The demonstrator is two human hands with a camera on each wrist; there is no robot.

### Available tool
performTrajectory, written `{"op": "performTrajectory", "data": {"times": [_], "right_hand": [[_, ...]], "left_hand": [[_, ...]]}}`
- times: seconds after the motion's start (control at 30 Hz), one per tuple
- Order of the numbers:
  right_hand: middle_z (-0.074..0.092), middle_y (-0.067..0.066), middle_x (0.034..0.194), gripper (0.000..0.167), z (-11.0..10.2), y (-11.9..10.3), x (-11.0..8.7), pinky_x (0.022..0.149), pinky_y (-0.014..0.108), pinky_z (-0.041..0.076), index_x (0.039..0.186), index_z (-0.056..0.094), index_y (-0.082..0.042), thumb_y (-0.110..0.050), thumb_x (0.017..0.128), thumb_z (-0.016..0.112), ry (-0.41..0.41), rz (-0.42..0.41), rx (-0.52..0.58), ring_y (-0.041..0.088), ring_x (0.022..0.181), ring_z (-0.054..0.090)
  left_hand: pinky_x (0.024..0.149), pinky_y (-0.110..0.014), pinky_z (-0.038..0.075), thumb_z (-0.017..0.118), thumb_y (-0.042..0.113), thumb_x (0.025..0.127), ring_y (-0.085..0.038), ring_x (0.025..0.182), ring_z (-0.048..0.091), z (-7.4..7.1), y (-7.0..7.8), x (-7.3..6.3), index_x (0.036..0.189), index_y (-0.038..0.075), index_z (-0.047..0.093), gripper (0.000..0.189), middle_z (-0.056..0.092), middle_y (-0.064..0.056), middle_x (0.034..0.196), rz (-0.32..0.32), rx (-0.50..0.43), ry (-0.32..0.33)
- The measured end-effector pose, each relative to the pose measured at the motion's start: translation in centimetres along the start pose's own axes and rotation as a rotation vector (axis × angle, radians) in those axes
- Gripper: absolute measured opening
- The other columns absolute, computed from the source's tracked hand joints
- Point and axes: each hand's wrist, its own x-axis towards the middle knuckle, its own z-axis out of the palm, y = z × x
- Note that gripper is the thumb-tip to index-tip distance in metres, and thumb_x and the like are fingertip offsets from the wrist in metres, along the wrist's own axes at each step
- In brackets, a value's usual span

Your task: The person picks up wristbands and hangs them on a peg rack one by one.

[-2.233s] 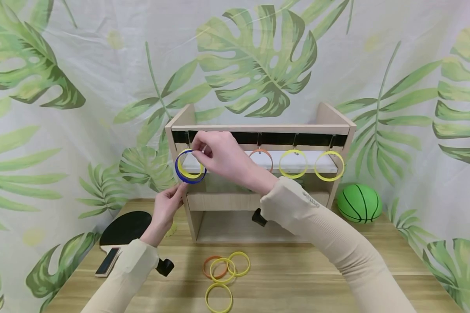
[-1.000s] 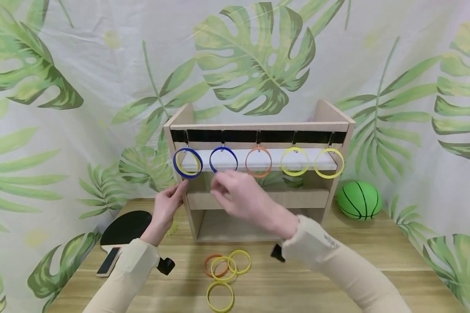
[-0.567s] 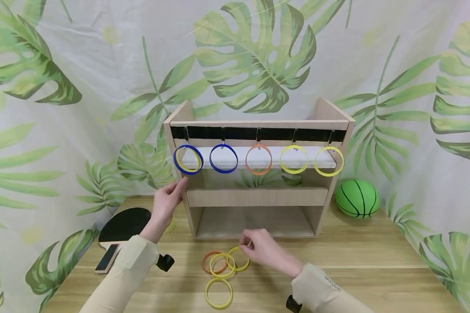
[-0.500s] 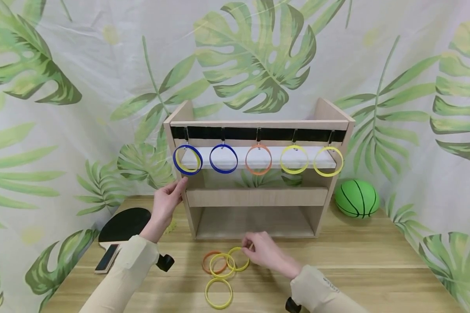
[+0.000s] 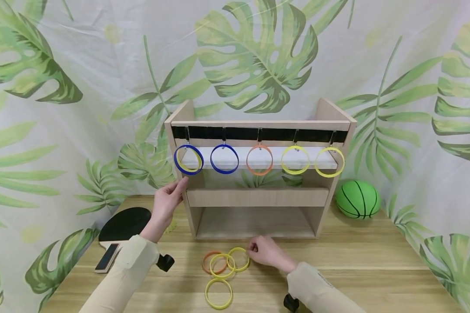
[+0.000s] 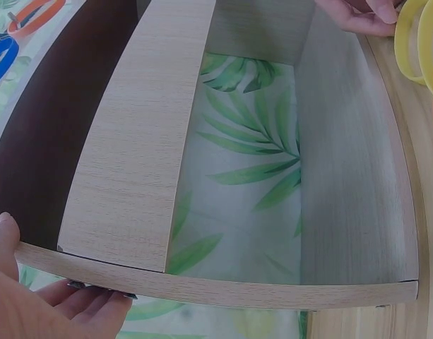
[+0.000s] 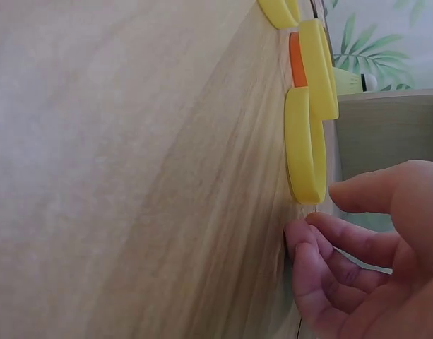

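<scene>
Yellow ring point(image 7: 297, 141) on the worktop point(image 5: 356, 265) lies just beside your right hand point(image 5: 268, 252) — loosely curled, empty, down from the leftmost blue ring point(image 5: 188, 173), which now hangs unaided — while your left hand point(image 5: 166, 205) grips the rack point(image 5: 258, 198).

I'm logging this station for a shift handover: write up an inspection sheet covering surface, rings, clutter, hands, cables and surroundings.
Surface: brown wood-grain tabletop carrying a pale wooden shelf unit.
Rings: hanging on the unit, two thin round blue rings, one thin orange ring, three thin yellow rings; lying on the tabletop, one orange and three yellow.
Clutter: black-faced paddle, green ball with black lines.
Hands: left hand grips the unit's left side panel; right hand is beside a yellow tabletop ring, contact unclear.
Cables: nothing seen.
Surroundings: whitish backdrop printed with green leaves.
</scene>
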Motion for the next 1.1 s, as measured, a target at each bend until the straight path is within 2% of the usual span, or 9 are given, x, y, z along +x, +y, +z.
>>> {"op": "performTrajectory", "data": {"times": [0.1,0.27,0.47,0.57,0.7,0.8,0.9,1.1], "right_hand": [[0.062,-0.001,0.067,0.011,0.2,0.0,0.3,0.052,0.016,0.039,0.076,0.069,-0.007,-0.009,0.087,0.07,-0.026,0.018,-0.009,0.003,0.056,0.044],[0.059,-0.003,0.067,0.009,0.4,-0.1,0.6,0.052,0.015,0.038,0.077,0.07,-0.007,-0.007,0.086,0.071,-0.046,0.023,-0.033,0.002,0.056,0.043],[0.064,0.001,0.071,0.006,0.2,-0.2,0.5,0.053,0.015,0.042,0.081,0.07,-0.004,-0.002,0.085,0.067,-0.018,0.02,-0.014,0.002,0.058,0.046],[0.066,0.001,0.072,0.006,0.0,-0.2,0.4,0.055,0.016,0.044,0.082,0.07,-0.005,-0.002,0.086,0.067,0.009,0.015,0.001,0.002,0.061,0.049],[0.069,0.003,0.076,0.005,-0.6,-0.4,0.2,0.058,0.015,0.048,0.083,0.07,-0.003,-0.003,0.087,0.067,0.036,-0.016,0.032,0.002,0.065,0.055],[0.071,0.005,0.078,0.005,-1.4,-0.9,0.2,0.06,0.015,0.051,0.082,0.069,-0.003,-0.001,0.087,0.067,0.061,-0.059,0.035,0.004,0.068,0.059],[0.071,0.007,0.08,0.007,-2.3,-1.6,0.2,0.061,0.015,0.052,0.083,0.068,-0.004,0.001,0.086,0.066,0.084,-0.093,0.019,0.006,0.071,0.063],[0.071,0.006,0.079,0.008,-4.8,-3.7,0.1,0.061,0.012,0.051,0.083,0.066,-0.005,0.001,0.087,0.067,0.129,-0.174,-0.039,0.008,0.07,0.065]], "left_hand": [[0.085,-0.01,0.052,0.057,0.055,0.095,0.005,0.104,0.057,0.0,0.0,0.0,0.139,0.008,0.057,0.065,0.056,-0.012,0.143,0.004,0.005,0.004],[0.084,-0.009,0.052,0.058,0.055,0.095,0.003,0.107,0.057,0.1,0.1,0.0,0.14,0.009,0.057,0.064,0.056,-0.012,0.144,0.001,-0.007,0.004],[0.083,-0.009,0.051,0.058,0.054,0.095,0.001,0.108,0.057,0.2,0.2,0.0,0.141,0.008,0.055,0.065,0.055,-0.013,0.145,0.002,-0.009,-0.003],[0.086,-0.011,0.052,0.057,0.056,0.095,-0.004,0.115,0.057,0.2,0.3,0.0,0.141,0.009,0.055,0.065,0.054,-0.012,0.146,-0.003,-0.005,-0.009],[0.1,-0.022,0.051,0.056,0.055,0.095,-0.017,0.13,0.053,0.0,0.3,-0.1,0.143,0.009,0.052,0.067,0.052,-0.012,0.149,-0.008,-0.004,-0.022],[0.108,-0.03,0.048,0.055,0.055,0.096,-0.022,0.135,0.049,-0.1,0.3,-0.2,0.144,0.008,0.05,0.067,0.05,-0.012,0.15,-0.008,-0.003,-0.029],[0.109,-0.033,0.047,0.055,0.055,0.096,-0.023,0.136,0.049,-0.1,0.3,-0.2,0.144,0.007,0.05,0.068,0.05,-0.012,0.151,-0.007,-0.005,-0.029],[0.108,-0.03,0.048,0.055,0.055,0.096,-0.021,0.135,0.049,-0.1,0.3,-0.2,0.144,0.008,0.051,0.067,0.05,-0.012,0.15,-0.012,-0.011,-0.025]]}}
